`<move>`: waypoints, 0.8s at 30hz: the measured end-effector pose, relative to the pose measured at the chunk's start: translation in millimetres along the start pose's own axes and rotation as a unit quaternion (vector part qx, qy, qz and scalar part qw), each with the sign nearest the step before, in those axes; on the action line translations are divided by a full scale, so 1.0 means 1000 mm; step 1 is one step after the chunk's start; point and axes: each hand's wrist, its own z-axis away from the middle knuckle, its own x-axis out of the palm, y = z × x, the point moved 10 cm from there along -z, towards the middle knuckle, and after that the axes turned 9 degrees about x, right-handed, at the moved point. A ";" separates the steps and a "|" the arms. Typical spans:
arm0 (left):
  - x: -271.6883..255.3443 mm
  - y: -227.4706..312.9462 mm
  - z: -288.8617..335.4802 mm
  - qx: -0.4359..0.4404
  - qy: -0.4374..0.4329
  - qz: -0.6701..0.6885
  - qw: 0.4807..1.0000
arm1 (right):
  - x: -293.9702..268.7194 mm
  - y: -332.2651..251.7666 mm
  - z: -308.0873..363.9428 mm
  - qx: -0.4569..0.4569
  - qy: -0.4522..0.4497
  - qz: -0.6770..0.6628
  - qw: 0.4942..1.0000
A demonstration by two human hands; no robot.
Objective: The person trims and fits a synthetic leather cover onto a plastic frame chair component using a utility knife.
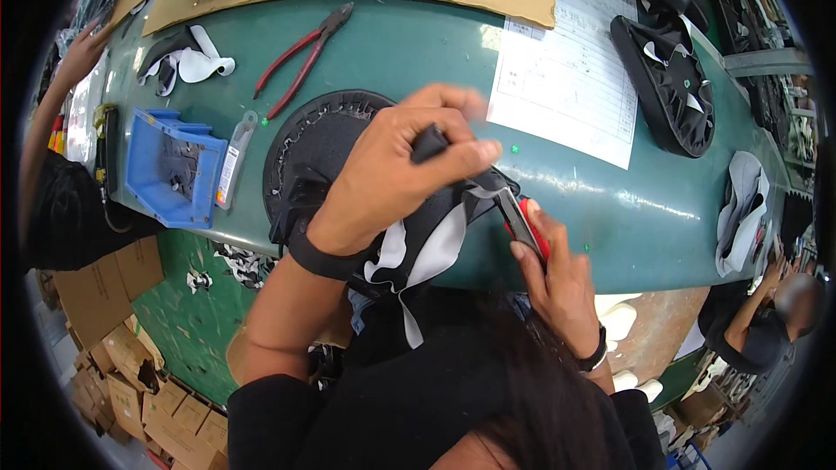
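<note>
A round black upholstered pad (326, 122) with a stapled rim lies at the table's near edge, partly under my left arm. My left hand (392, 161), its fingers blurred, pinches and lifts the end of a black strip of fabric (428, 144). White fabric flaps (440, 244) hang below it, over the edge. In my right hand (557, 278) is a red and grey utility knife (524, 224). Its tip touches or nearly touches the fabric's right edge; the exact contact is hard to make out.
Red-handled cutters (306, 57), a blue bin (174, 170) of small staples and a slim clear case (235, 161) lie left. Fabric scraps (185, 59) sit farther back. A paper sheet (566, 87) and another black pad (669, 83) are right. Co-workers are at both sides.
</note>
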 end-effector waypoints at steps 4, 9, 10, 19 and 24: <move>-0.009 0.011 -0.008 0.002 -0.055 -0.124 0.991 | 0.006 0.001 -0.019 -0.007 -0.040 0.051 0.998; 0.020 0.003 0.002 0.008 -0.170 -0.594 0.786 | 0.004 -0.007 -0.030 -0.021 -0.039 0.088 0.995; 0.026 0.003 0.004 0.049 -0.184 -0.619 0.762 | 0.004 -0.008 -0.032 -0.020 -0.043 0.081 0.996; -0.019 -0.012 -0.014 -0.020 -0.006 0.070 0.997 | 0.043 -0.007 -0.022 0.016 -0.167 -0.121 0.978; -0.046 0.011 -0.014 0.115 0.057 0.180 0.975 | 0.050 -0.002 0.000 -0.012 -0.416 0.026 0.909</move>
